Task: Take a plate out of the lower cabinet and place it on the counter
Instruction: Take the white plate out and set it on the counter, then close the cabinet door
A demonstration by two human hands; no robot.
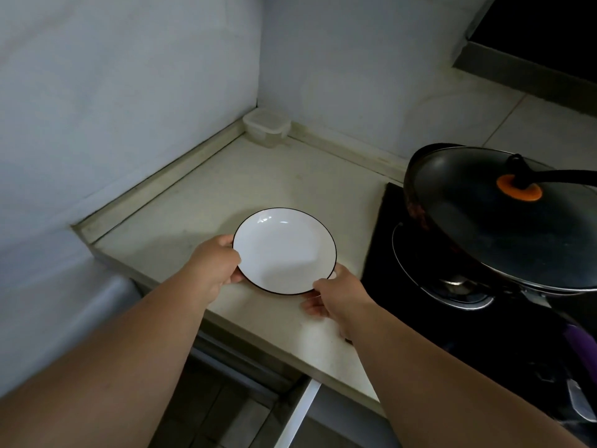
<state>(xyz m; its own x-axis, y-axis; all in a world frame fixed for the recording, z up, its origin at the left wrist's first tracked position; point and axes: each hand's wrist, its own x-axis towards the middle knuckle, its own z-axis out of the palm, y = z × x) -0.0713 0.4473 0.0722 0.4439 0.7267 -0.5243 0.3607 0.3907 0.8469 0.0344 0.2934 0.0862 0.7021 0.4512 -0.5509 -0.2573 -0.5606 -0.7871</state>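
A round white plate (284,250) with a thin black rim is over the pale stone counter (200,205), near its front edge; I cannot tell whether it rests on the surface. My left hand (214,266) grips the plate's left rim, thumb on top. My right hand (332,294) holds the plate's near right rim, fingers curled under it. Below the counter edge the lower cabinet (245,399) stands open, its white door edge (298,412) sticking out toward me.
A black wok with a dark lid and orange knob base (504,218) sits on the black gas hob (420,276) just right of the plate. A small lidded plastic box (266,127) stands in the far corner. Walls close the counter at left and back.
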